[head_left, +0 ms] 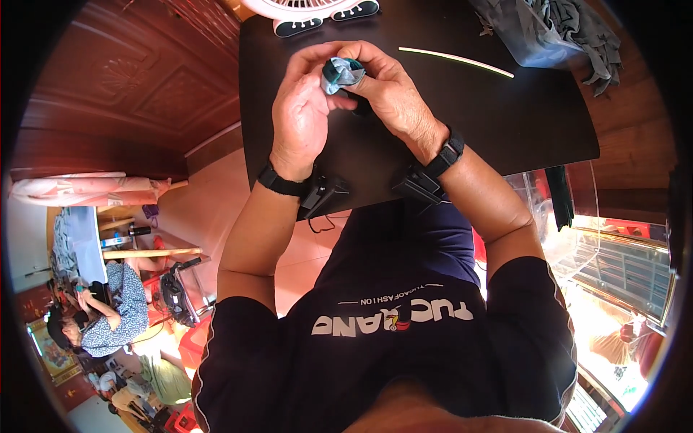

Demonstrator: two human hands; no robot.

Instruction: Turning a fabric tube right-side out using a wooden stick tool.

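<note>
Over the far part of a dark table (491,123), my two hands meet around a small bunched piece of cloth (343,74), pale blue with a dark green edge. My left hand (303,108) curls around its left side, fingers bent over the far edge. The thumb and fingers of my right hand (393,86) pinch it from the right. Folds hide how the cloth is put together, and some fingertips are out of sight behind it. To the right of my hands, a thin, slightly curved white strip (456,62) lies on the tabletop.
A white fan (307,9) stands at the far edge. At far right, a see-through bin (538,40) overflows with grey cloth. Another see-through box (585,202) with black strips sits beside the table. A person (115,317) in a patterned top works at another table on the left.
</note>
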